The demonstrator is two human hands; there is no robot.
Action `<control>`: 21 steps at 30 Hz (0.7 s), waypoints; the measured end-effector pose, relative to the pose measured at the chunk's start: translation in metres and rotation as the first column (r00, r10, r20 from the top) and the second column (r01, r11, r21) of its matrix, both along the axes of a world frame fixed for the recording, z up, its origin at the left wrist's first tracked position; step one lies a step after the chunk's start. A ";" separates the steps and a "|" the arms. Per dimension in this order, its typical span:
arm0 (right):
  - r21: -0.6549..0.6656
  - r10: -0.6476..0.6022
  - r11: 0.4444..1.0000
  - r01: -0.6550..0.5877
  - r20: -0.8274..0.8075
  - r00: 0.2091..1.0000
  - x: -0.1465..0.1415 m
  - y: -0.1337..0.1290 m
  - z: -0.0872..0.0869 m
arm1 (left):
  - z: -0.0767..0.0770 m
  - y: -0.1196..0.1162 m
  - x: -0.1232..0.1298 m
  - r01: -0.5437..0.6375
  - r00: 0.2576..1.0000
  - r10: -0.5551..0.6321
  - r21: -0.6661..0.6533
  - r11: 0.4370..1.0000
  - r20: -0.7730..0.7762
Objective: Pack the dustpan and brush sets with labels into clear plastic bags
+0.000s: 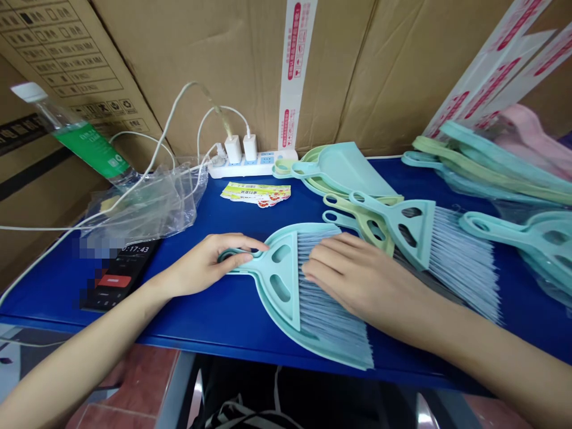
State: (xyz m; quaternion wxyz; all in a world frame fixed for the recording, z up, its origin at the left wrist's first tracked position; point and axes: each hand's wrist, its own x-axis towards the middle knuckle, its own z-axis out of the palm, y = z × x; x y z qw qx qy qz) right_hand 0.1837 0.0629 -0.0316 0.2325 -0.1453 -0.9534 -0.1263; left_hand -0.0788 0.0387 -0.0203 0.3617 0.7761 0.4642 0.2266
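A light turquoise hand brush (pixel 286 280) with pale blue-grey bristles lies on a matching dustpan (pixel 273 314), near the front edge of the table. My left hand (pixel 214 259) pinches their stacked handles between thumb and fingers. Over the upper bristles my right hand (pixel 339 268) is closed, its fingers curled together against them; its fingertips are partly hidden. Just beyond it are another turquoise brush (pixel 411 226) and a green brush (pixel 375 225), lying close together. Behind these, turquoise and green dustpans (pixel 344 167) are stacked.
Bagged turquoise, green and pink sets (pixel 500 161) lie at the right. A white power strip (pixel 277 159) with chargers stands against the cardboard (pixel 232 53). At left are a bottle (pixel 89 146), a plastic bag (pixel 147 205), a phone (pixel 120 277) and cables. Printed labels (pixel 257 193) lie mid-table.
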 end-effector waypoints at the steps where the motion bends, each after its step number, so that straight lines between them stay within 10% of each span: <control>1: -0.010 0.000 1.000 0.000 -0.013 1.000 0.001 0.000 0.002 | 0.000 0.000 0.000 0.001 1.000 -0.001 -0.003 1.000 -0.002; 21: -0.170 0.111 0.980 -0.104 0.033 0.993 0.007 -0.005 0.008 | 0.003 -0.002 -0.002 -0.014 0.998 0.018 0.061 0.998 -0.067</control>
